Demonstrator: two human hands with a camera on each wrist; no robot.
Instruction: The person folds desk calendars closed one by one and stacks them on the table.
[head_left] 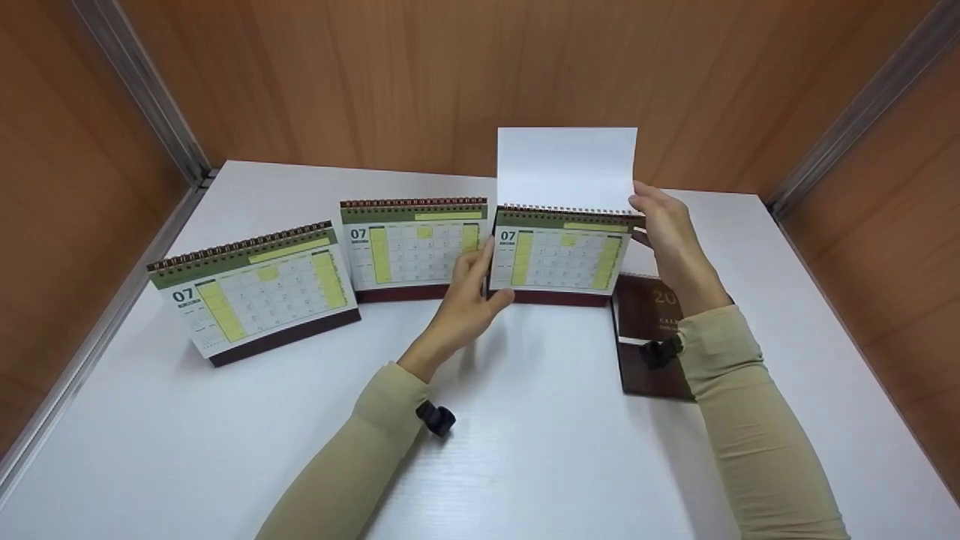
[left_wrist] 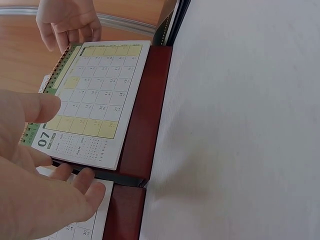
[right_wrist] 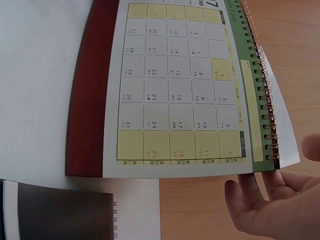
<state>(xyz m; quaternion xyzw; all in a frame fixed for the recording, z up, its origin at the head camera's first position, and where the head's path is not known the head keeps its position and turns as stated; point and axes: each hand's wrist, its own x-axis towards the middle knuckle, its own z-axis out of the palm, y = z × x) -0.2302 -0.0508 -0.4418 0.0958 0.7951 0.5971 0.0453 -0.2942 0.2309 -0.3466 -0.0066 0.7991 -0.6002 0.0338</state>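
Note:
A desk calendar [head_left: 559, 259] showing month 07 stands on the table, a blank white page [head_left: 566, 166] raised above its ring binding. My left hand [head_left: 471, 289] is at the calendar's left side; in the left wrist view, the fingers [left_wrist: 82, 182] lie along its side edge while the thumb is over the page. At the upper right corner is my right hand [head_left: 671, 236]. The right wrist view shows its fingers [right_wrist: 250, 197] reaching behind the calendar's edge, the thumb apart from them, near the raised page.
Two more calendars open at 07 stand to the left: one right beside [head_left: 416, 251], another farther left, angled [head_left: 259, 296]. A dark brown closed calendar [head_left: 637, 307] lies at the right, partly under my right forearm. Wood panels [head_left: 450, 75] border the white table [head_left: 540, 420].

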